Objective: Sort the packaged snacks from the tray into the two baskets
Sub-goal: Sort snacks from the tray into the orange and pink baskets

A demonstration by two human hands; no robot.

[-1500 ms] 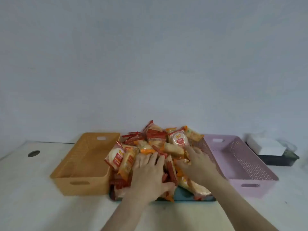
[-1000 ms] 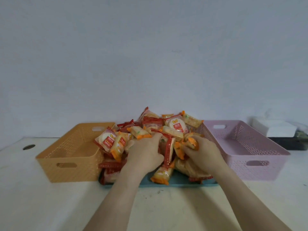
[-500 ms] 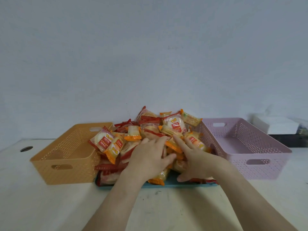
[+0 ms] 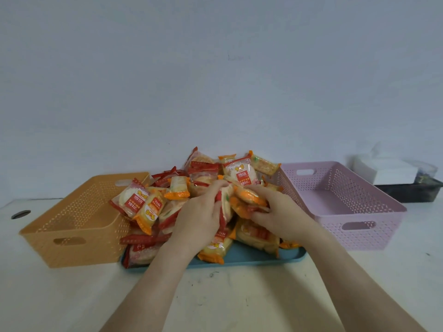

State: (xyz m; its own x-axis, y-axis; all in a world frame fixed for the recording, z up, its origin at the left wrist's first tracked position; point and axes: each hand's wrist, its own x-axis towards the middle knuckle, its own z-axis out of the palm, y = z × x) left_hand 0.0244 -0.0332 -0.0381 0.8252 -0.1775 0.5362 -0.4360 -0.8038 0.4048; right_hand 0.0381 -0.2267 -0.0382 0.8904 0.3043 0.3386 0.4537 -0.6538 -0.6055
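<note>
Both hands are now closing on packets at the top of the heap: the left hand [image 4: 201, 219] is curling around a red-edged packet [image 4: 221, 200], and the right hand [image 4: 280, 212], open-fingered a moment ago, is gripping an orange packet [image 4: 248, 196].

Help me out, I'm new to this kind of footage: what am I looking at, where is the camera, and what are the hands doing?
There is no machine here. A person wears a wide-angle camera on the head, so you look forward and down along their own bare arms.

On the table a blue tray carries a heap of wrapped snacks. An orange basket stands to its left, a pink basket to its right; no snack shows in either.

The left hand and right hand are both in the heap. The right hand's fingers close on an orange-ended pack; the left hand grips a red-edged one. Nothing is sorted yet.
</note>
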